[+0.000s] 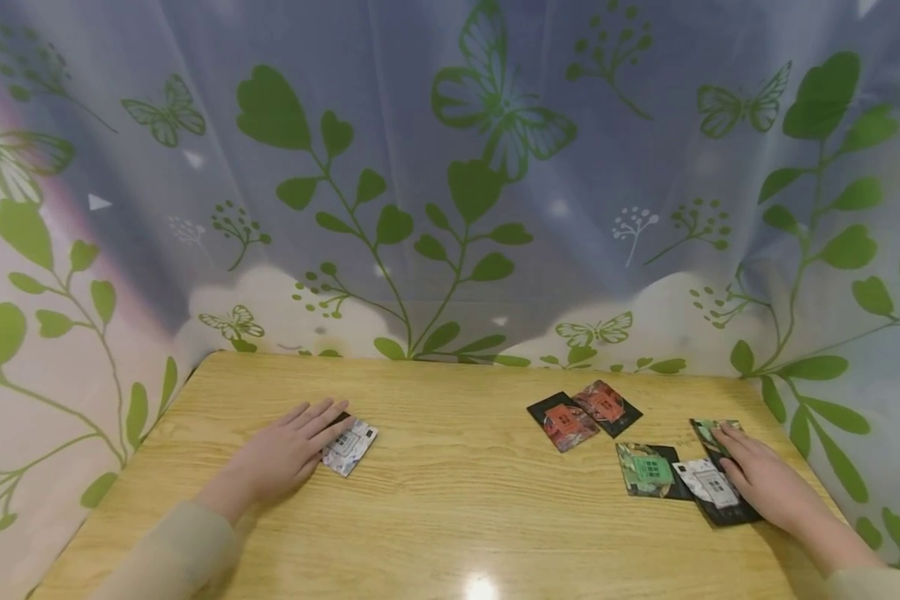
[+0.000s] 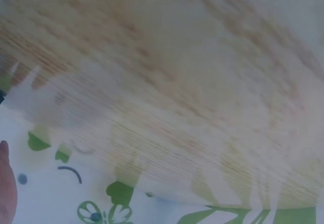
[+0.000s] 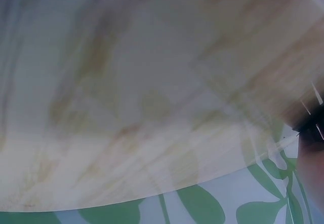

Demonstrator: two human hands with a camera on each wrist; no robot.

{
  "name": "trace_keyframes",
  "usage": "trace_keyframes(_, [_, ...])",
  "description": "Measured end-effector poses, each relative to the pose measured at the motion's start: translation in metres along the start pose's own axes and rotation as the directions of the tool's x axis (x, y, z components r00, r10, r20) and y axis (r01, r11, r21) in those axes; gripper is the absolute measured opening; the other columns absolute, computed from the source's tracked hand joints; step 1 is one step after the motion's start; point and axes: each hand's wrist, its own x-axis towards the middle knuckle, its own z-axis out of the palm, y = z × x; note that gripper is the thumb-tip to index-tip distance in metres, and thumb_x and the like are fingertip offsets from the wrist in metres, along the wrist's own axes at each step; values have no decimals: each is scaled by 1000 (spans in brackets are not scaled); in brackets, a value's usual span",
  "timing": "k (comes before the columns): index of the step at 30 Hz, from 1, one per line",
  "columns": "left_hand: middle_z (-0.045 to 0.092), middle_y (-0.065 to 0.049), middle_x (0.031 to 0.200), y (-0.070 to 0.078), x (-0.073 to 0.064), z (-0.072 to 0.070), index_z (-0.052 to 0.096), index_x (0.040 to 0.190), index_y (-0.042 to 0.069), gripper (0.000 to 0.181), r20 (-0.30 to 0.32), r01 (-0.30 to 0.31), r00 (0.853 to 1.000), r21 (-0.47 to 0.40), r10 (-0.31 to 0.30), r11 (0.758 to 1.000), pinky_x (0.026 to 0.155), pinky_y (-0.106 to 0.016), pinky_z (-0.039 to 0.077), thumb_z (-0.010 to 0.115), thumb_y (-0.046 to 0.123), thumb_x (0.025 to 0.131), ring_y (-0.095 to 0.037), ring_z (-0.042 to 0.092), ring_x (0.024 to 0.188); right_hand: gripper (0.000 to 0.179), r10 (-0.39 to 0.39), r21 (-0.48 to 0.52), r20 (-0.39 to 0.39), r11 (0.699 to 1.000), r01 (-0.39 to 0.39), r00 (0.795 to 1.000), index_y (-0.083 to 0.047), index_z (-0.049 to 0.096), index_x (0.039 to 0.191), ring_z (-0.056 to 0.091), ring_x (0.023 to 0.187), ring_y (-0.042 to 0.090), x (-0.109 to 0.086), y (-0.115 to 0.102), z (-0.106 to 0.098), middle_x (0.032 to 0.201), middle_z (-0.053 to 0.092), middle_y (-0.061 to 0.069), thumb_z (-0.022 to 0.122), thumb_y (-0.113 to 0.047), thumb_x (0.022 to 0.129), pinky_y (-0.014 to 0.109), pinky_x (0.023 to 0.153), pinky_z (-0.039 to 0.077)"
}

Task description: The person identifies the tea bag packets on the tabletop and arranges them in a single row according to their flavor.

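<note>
My left hand (image 1: 288, 450) lies on the table's left side, fingers stretched out over the upper edge of a small flat white-patterned packet (image 1: 350, 446). On the right side, my right hand (image 1: 768, 477) rests with extended fingers on a black-and-green packet (image 1: 707, 431). Right beside that hand, a white-and-black packet (image 1: 708, 483) overlaps the corner of another green packet (image 1: 648, 470). In the left wrist view only a bit of a finger (image 2: 7, 188) shows. The right wrist view catches a finger (image 3: 311, 171) below a dark packet edge (image 3: 312, 125).
Two red-and-black packets, one on the left (image 1: 562, 422) and one on the right (image 1: 607, 407), lie touching toward the back right. The wooden table (image 1: 450, 500) meets a curtain (image 1: 390, 167) printed with leaves and butterflies at the back and both sides.
</note>
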Motion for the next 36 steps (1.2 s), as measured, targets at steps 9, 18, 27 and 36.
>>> trace_keyframes(9, [43, -7, 170, 8, 1, -2, 43, 164, 13, 52, 5, -136, 991, 27, 135, 990, 126, -52, 42, 48, 28, 114, -34, 44, 156, 52, -2, -1, 5, 1000, 2, 1000, 15, 45, 152, 41, 137, 67, 1, 0, -1, 155, 38, 45, 55, -14, 110, 78, 110, 40])
trace_keyframes(18, [42, -16, 169, 17, 4, 15, 42, 164, 9, 55, -55, 46, 997, -228, -60, 973, 124, -59, 41, 47, 31, 113, -42, 43, 154, 52, 3, -5, 7, 1000, -3, 1000, 15, 46, 152, 41, 137, 67, 1, 0, -1, 155, 39, 45, 56, -14, 109, 78, 109, 41])
trace_keyframes(27, [37, -24, 169, 29, 14, 8, 39, 163, 0, 60, 72, 370, 929, -216, -363, 904, 129, -70, 26, 48, 31, 113, -52, 35, 155, 51, 2, -14, 2, 1000, -2, 1000, 15, 46, 151, 42, 137, 66, 1, 0, 0, 155, 39, 45, 55, -14, 110, 77, 110, 41])
trace_keyframes(36, [40, -29, 165, 36, 9, 1, 40, 161, -2, 61, 140, 516, 855, -151, -499, 843, 123, -71, 33, 46, 36, 113, -58, 41, 148, 51, 1, -12, 0, 1000, -1, 1000, 15, 46, 151, 42, 137, 66, 0, -2, -2, 155, 39, 45, 55, -14, 109, 77, 109, 41])
